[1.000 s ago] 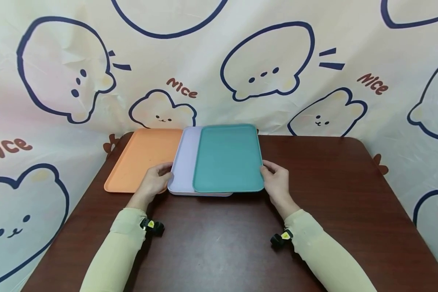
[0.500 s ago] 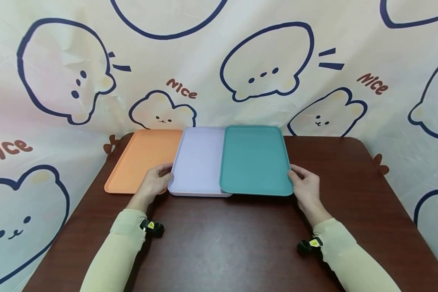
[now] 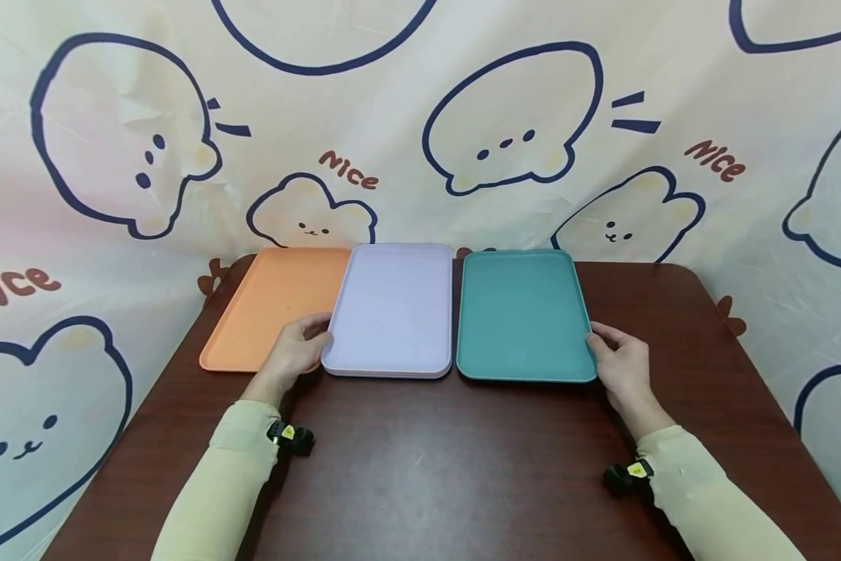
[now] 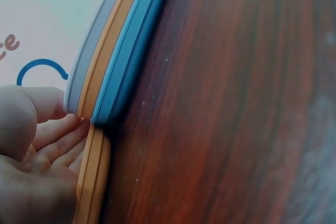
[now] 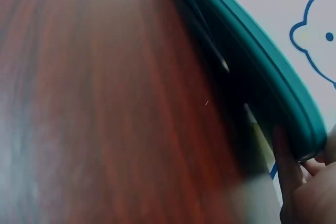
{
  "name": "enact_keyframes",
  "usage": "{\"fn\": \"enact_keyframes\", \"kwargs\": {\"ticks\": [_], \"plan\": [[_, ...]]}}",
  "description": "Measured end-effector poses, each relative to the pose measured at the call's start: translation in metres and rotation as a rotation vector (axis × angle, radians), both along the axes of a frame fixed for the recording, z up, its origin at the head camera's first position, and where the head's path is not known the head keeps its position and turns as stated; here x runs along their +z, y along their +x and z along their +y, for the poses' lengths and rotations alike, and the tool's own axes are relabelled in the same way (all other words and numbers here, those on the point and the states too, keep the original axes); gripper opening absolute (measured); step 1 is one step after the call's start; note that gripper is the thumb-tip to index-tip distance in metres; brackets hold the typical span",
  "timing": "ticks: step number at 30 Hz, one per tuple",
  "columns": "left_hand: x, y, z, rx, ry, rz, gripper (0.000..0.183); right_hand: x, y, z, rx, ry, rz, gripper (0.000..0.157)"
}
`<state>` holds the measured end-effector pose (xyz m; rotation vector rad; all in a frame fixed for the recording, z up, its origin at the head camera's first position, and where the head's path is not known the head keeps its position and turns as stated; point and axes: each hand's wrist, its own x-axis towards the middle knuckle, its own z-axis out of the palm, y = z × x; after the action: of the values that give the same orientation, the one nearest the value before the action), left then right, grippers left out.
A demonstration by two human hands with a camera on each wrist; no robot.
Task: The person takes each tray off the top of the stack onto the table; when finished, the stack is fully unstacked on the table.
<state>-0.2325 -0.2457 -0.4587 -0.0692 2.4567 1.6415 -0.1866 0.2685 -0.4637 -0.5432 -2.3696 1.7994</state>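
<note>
In the head view, a teal tray (image 3: 521,315) is at the right, and my right hand (image 3: 625,366) grips its right edge. The right wrist view shows the teal tray's rim (image 5: 278,72) tilted, with a dark gap between it and the table; fingers are under its edge. My left hand (image 3: 294,347) holds the left edge of a lavender tray (image 3: 392,312) in the middle. Seen from the left wrist, this lavender tray (image 4: 89,51) tops a stack, above an orange tray (image 4: 100,66) and a blue layer (image 4: 123,56). Thumb and fingers are at the stack's corner.
Another orange tray (image 3: 290,292) lies left of the stack, partly behind my left hand. All the trays are toward the back of a dark brown wooden table (image 3: 420,467). A patterned cloth (image 3: 406,117) hangs right behind the table's far edge.
My right hand has drawn the teal tray rightward off the lavender tray, and it is lower now, with a narrow gap between the two. My left hand has stayed at the stack.
</note>
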Motion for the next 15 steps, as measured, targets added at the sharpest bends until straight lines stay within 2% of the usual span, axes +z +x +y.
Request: {"fn": "enact_keyframes", "kwargs": {"ticks": [4, 9, 12, 15], "plan": [[0.001, 0.000, 0.000, 0.002, 0.004, -0.003, 0.056, -0.005, -0.003, 0.002, 0.030, 0.048, -0.049, 0.047], [-0.001, -0.002, 0.000, 0.001, -0.004, 0.008, 0.056, -0.005, -0.008, 0.004, 0.120, 0.127, -0.076, 0.047], [-0.002, -0.002, -0.001, 0.001, -0.010, 0.009, 0.055, -0.002, -0.012, 0.002, 0.178, 0.213, -0.066, 0.046], [-0.001, -0.002, -0.002, 0.000, -0.021, 0.014, 0.055, 0.001, -0.017, 0.002, 0.245, 0.346, -0.057, 0.046]]}}
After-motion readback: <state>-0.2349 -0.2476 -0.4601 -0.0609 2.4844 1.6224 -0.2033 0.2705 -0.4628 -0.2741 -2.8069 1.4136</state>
